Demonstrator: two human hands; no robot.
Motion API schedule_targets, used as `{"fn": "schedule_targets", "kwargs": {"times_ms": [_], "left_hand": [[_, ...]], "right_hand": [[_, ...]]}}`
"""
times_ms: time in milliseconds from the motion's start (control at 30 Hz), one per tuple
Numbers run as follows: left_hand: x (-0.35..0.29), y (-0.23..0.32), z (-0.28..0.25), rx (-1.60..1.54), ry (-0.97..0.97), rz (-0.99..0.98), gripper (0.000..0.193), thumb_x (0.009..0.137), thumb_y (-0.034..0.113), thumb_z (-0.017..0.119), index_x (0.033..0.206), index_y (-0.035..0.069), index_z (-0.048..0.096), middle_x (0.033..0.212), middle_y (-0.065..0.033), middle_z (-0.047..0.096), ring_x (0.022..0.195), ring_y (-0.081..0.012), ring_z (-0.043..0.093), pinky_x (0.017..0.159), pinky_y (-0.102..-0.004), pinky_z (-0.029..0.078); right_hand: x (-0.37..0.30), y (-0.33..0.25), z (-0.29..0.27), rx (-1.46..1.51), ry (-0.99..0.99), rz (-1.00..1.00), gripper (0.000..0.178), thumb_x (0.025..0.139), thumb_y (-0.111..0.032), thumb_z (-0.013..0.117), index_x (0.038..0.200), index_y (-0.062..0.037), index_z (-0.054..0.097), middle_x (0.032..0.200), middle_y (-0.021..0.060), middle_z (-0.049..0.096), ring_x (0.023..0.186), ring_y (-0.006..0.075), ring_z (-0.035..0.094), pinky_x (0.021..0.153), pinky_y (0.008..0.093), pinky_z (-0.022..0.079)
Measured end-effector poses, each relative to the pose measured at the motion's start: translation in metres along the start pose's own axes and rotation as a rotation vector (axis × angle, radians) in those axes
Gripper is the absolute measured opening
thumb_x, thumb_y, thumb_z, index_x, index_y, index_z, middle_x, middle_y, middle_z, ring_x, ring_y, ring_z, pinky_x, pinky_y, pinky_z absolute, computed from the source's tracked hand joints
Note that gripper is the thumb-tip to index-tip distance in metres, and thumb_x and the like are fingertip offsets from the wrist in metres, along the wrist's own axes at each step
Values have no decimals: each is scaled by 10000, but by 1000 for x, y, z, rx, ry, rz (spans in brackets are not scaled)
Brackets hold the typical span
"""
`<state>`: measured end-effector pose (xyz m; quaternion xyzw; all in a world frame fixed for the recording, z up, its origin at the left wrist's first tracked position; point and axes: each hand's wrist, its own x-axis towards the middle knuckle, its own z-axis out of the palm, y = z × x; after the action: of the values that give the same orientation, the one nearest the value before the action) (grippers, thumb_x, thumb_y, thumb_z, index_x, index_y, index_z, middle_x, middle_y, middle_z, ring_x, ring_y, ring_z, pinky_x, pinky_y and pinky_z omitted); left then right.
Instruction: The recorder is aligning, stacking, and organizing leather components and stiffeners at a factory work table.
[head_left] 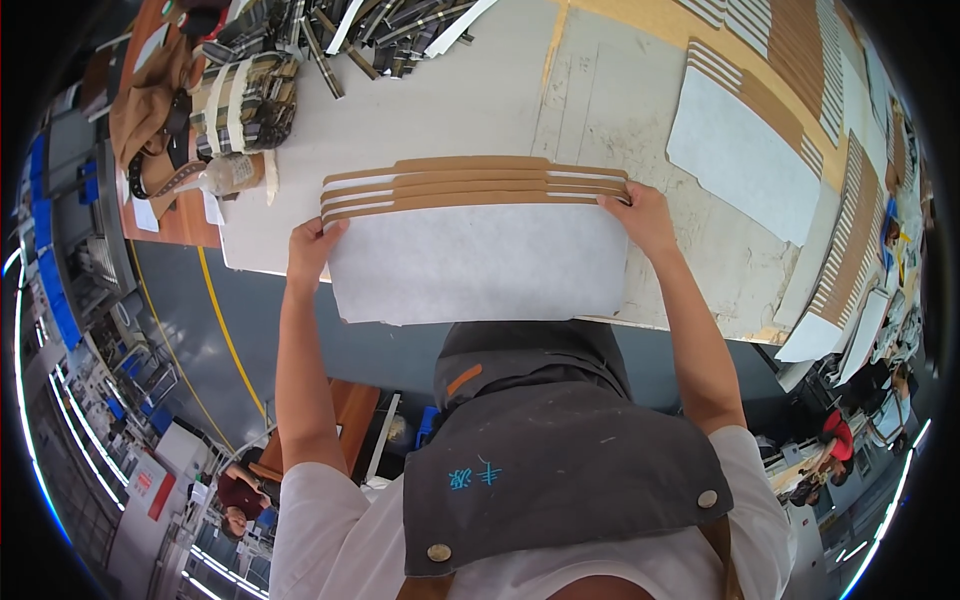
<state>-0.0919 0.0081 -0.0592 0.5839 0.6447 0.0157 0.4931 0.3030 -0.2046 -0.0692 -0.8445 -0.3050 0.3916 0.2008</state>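
Observation:
A stack of flat white pieces [480, 262] with brown bands along their far edges lies at the near edge of the table [410, 120]. The pieces are staggered, so several brown bands show one behind another. My left hand [312, 246] grips the stack's left end, thumb on top. At the right end, my right hand [643, 215] pinches the layers between thumb and fingers. The fingers under the stack are mostly hidden. A similar staggered stack [735, 165] lies on the table beyond my right hand.
Checked fabric strips [385, 40] are heaped at the far left, near a tied checked bundle [245, 100]. Brown cloth [150, 105] lies on a reddish table beside it. More layered pieces [850, 235] line the right edge. Other people [838, 445] are in the background.

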Motion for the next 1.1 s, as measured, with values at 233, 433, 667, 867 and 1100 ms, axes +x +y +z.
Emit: {"fn": "schedule_targets", "kwargs": {"times_ms": [233,433,667,867,1100], "left_hand": [[-1,6,2,46,41,36,295,776,244,705,694,-22,605,565,34,466,530,-55,365,469,-230,323],[3,-4,1,75,116,80,406,751,253,734,560,13,468,526,52,367,516,-62,293,447,-241,267],[4,0,-2,179,108,39,331,709,213,757,621,14,508,549,11,423,523,-79,335,450,-245,306],[15,40,23,302,302,720,364,634,119,775,924,46,567,875,-75,567,814,-202,542,632,-342,461],[35,72,30,698,27,550,314,638,152,755,890,69,587,911,-55,562,931,-263,502,774,-395,406]], "right_hand": [[-2,-6,-5,-120,-3,-7,319,729,-300,687,764,10,618,670,142,611,603,249,585,581,346,453],[-1,-4,-7,-153,-27,18,326,727,-336,684,760,-19,618,669,121,610,618,250,587,574,347,448],[0,-19,-12,-352,-65,123,357,708,-389,699,793,-52,615,656,77,604,625,238,585,597,362,467],[-8,-14,-2,-425,309,-368,427,677,-245,750,1008,-62,554,993,94,531,939,271,523,725,376,486],[-3,-35,3,-412,193,-291,409,673,-169,744,1006,-50,539,1048,100,487,973,285,484,760,364,484]]}}
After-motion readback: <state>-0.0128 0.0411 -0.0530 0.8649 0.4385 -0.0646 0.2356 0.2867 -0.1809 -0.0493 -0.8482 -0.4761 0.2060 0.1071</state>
